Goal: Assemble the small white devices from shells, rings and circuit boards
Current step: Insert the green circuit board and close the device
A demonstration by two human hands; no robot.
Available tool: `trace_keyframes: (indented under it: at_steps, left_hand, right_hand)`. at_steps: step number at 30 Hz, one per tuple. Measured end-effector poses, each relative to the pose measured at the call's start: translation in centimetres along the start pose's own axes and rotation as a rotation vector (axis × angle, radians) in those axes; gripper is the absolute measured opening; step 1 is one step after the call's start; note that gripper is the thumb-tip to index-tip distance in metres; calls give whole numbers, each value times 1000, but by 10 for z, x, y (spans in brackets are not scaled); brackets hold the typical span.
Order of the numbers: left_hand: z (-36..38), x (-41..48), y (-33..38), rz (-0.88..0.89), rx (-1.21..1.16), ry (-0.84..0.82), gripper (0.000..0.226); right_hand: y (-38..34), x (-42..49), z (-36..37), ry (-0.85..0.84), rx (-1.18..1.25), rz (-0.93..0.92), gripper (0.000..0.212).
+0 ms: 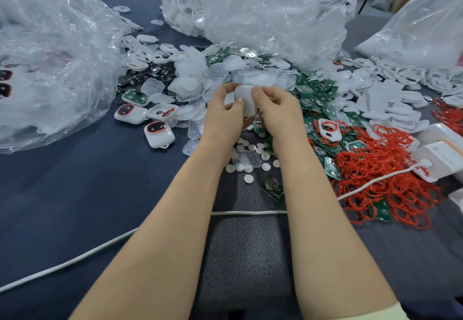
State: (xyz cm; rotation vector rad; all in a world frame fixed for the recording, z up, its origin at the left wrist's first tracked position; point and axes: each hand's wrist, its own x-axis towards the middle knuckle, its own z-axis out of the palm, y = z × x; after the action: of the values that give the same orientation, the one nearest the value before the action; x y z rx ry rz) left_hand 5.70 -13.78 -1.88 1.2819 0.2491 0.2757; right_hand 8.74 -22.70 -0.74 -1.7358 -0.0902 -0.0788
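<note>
Two finished devices [159, 133], white with red-rimmed dark windows, lie on the blue tabletop [75, 194] just beside a big crumpled plastic bag [50, 56] at the left. More of the same seem to show through the bag, so a good batch looks done.

In the middle, the left hand [221, 116] and right hand [278, 114] together hold one white device [245, 100] above the pile. The fingers of both curl round its edges and the thumbs press on its upper face. This looks like a shell being squeezed closed, though its inside is hidden.

To the right, heaps of green circuit boards [315, 99], red rings [375, 169] and white shells [395, 109] spread across the tabletop. With so many loose parts left, the task seems far from over.
</note>
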Motion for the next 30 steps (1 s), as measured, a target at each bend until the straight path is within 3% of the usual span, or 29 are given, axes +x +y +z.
trace_keyframes:
  at_steps: [3,7,12,15,17,22,25,30]
  left_hand:
    - [-1,-2,1,11,-20,-47,20]
    - [-2,-3,3,25,-29,-77,18]
    - [-3,-3,3,40,10,-67,17]
    - [-2,-1,3,50,9,-29,17]
    - [-2,-1,3,71,6,10,16]
    - [-6,-1,5,83,-70,79,16]
    - [-8,-2,9,49,-128,40,13]
    - [-7,-6,10,61,-131,-33,16]
  right_hand:
    - [-1,0,-3,-48,175,105,8]
    - [0,2,-1,-36,289,159,20]
    - [3,2,7,32,200,87,25]
    - [2,1,8,52,221,59,17]
    - [1,0,7,3,224,52,6]
    - [2,-2,5,-169,85,52,24]
    - [-1,-5,5,-208,230,140,3]
    - [-4,-4,-1,-238,461,307,13]
